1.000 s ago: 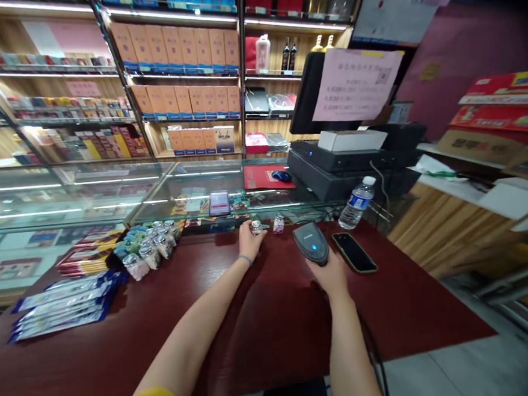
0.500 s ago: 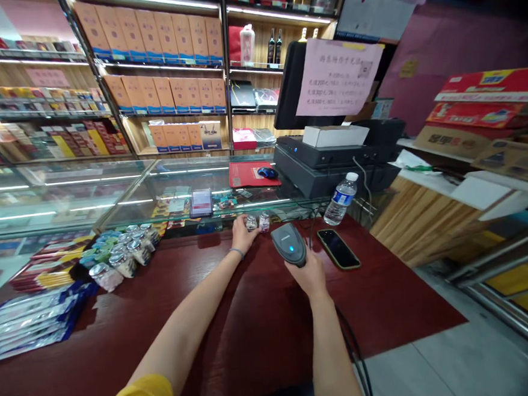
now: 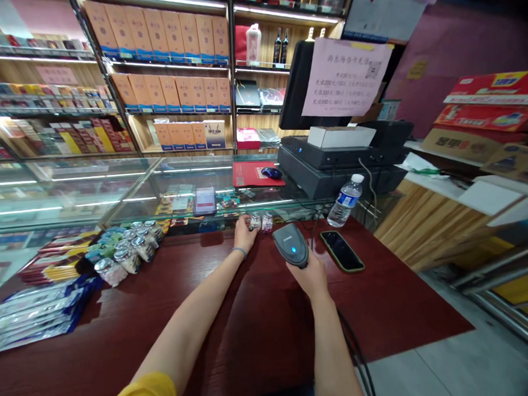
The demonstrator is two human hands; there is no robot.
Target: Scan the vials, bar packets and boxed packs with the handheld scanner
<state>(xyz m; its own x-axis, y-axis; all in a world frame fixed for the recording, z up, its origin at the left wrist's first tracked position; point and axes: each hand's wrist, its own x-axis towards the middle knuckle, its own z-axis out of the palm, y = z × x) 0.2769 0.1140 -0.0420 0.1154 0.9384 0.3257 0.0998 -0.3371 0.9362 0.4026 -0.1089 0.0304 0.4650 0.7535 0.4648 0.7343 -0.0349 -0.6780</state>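
Observation:
My left hand (image 3: 245, 234) reaches to the far edge of the dark red counter (image 3: 236, 320) and closes round a small clear jar (image 3: 255, 221). A second small jar (image 3: 267, 222) stands right beside it, touching or nearly so. My right hand (image 3: 309, 274) grips a grey handheld barcode scanner (image 3: 291, 245) with a blue light, its head pointing toward the two jars. The scanner's black cable (image 3: 359, 354) trails down past my right forearm.
A black phone (image 3: 341, 250) lies right of the scanner, with a water bottle (image 3: 346, 200) behind it. Several small jars (image 3: 125, 247) and flat packets (image 3: 32, 314) sit at the left. A glass display case (image 3: 110, 190), till (image 3: 334, 163) and monitor stand behind the counter.
The view has shifted slightly. My left hand has slid its jar right until it stands beside the second jar. My right hand keeps the scanner aimed at them.

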